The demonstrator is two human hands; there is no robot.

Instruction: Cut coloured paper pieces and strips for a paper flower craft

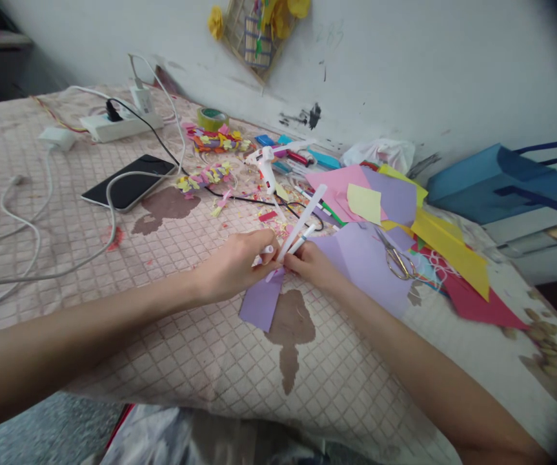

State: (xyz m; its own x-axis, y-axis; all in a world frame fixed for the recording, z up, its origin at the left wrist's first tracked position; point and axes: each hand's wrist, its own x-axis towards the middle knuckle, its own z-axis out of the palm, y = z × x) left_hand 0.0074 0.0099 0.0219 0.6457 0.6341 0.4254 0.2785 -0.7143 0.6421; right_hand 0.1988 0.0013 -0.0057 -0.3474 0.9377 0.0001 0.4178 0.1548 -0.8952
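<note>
My hands meet over the quilted table cover. My left hand (244,259) is closed, its fingertips at the lower part of a long, flat white strip (304,219) that slants up to the right. A short white round end (268,250) pokes out of its curled fingers; what it belongs to is hidden. My right hand (310,263) is closed around a white pen (301,239) with a dark band, close beside the strip. Beneath my fingers lies a piece of purple paper (261,303), its upper end covered by the hands.
A white glue gun (264,169) stands beyond my hands among paper scraps. Scissors (397,257) lie on purple paper (355,258) to the right, near coloured sheets (452,248). On the left are a tablet (128,181), a white cable (108,206) and a power strip (121,126).
</note>
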